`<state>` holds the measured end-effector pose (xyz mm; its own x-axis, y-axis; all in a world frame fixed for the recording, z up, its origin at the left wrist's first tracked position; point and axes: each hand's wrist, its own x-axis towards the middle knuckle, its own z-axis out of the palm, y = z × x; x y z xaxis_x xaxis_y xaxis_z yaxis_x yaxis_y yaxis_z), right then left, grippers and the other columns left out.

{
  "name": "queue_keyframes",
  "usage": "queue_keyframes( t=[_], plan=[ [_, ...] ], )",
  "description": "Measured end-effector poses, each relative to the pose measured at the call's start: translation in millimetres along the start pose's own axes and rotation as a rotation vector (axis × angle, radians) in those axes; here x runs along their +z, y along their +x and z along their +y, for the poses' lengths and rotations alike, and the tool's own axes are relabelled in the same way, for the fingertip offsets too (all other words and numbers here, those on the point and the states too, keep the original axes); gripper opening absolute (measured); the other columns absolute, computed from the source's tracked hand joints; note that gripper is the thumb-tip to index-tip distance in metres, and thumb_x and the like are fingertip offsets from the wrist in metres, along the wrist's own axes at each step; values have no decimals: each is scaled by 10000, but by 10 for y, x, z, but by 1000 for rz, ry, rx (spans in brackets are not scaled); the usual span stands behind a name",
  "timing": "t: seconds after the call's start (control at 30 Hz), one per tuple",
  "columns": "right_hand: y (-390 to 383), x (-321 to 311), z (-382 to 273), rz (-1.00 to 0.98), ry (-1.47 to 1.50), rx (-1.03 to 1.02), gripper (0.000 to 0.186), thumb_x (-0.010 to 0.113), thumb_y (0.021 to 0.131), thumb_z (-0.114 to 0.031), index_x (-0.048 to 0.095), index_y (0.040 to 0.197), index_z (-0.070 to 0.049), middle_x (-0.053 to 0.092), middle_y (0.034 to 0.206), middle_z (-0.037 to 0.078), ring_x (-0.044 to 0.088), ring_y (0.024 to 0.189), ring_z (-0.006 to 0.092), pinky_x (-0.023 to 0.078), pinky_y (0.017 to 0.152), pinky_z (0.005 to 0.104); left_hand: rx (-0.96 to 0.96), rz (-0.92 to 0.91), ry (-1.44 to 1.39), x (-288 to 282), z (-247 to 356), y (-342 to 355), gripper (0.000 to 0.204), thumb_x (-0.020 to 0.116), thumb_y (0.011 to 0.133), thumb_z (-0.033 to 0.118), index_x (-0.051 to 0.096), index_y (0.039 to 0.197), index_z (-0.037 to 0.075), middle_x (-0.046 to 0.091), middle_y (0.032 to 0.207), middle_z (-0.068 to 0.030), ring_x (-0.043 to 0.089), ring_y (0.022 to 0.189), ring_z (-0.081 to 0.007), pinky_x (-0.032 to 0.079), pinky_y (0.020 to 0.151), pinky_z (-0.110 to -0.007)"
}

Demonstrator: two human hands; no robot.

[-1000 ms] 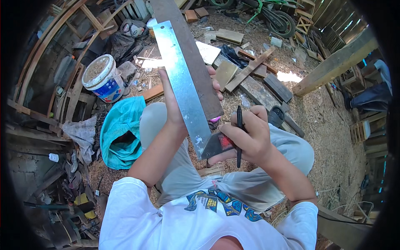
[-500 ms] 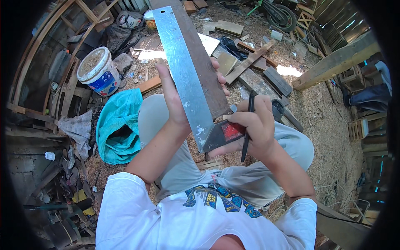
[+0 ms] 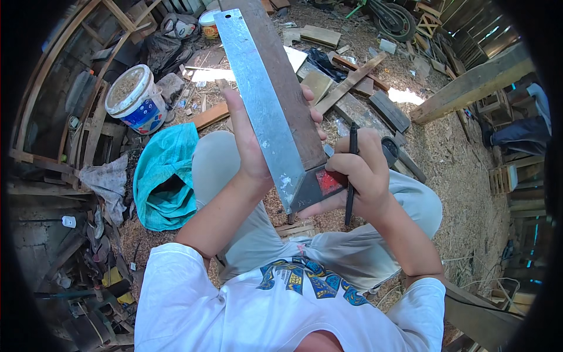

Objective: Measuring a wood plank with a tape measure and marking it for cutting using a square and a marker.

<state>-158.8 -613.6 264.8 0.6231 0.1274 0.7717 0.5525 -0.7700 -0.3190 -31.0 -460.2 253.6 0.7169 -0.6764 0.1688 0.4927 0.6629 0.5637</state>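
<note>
A long brown wooden board (image 3: 288,100) is held up in front of me, its near end pointing toward my lap. Along its left side lies the silver blade of a try square (image 3: 267,114), which has a dark handle with a red patch across the board's near end. My left hand (image 3: 251,146) is closed around the board and blade from below, thumb on the left, fingertips showing at the right edge. My right hand (image 3: 368,179) grips the square's handle between thumb and fingers. A black pen (image 3: 350,205) is also tucked upright in that hand.
Wood offcuts (image 3: 346,88) lie on the shavings-covered floor ahead. To the left are a white-and-blue bucket (image 3: 143,111) and a teal sack (image 3: 158,205). A thick wooden beam (image 3: 469,88) slants at the right, with another person's leg (image 3: 516,135) beyond it.
The board's near end and the square's handle have shifted slightly right, and the handle sits closer against the board's end. Both hands keep their grips.
</note>
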Motion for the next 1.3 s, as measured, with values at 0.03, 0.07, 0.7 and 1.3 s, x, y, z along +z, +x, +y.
queue_keyframes(
  t=[0.03, 0.07, 0.7, 1.3],
  plan=[
    [1, 1, -16, 2, 0, 15, 739, 941, 471, -587, 681, 974, -112, 618, 901, 51, 559, 751, 250, 400, 752, 387, -2, 1, -19, 11, 3, -9, 1005, 197, 973, 904, 486, 1398, 40, 589, 1217, -130, 686, 1000, -256, 645, 784, -452],
    [13, -4, -37, 4, 0, 16, 739, 941, 471, -587, 681, 974, -112, 618, 901, 51, 559, 751, 250, 400, 752, 387, -4, 1, -18, -1, -2, -16, 1005, 197, 973, 904, 486, 1398, 40, 589, 1217, -130, 686, 1000, -256, 645, 784, -452],
    [41, -95, -122, -73, -17, -64, 666, 955, 554, -499, 720, 1032, -100, 625, 913, 45, 592, 771, 231, 406, 715, 387, -11, -117, -124, -51, -35, -53, 837, 380, 1022, 737, 501, 1367, -15, 599, 1236, -161, 717, 1002, -273, 663, 797, -466],
    [77, -112, -152, -81, -9, -61, 616, 941, 605, -494, 706, 1022, -107, 598, 859, 1, 589, 735, 208, 421, 723, 378, -24, -62, -20, -38, -20, -84, 726, 436, 978, 609, 513, 1334, -19, 611, 1226, -159, 734, 949, -272, 659, 778, -445]
  ],
)
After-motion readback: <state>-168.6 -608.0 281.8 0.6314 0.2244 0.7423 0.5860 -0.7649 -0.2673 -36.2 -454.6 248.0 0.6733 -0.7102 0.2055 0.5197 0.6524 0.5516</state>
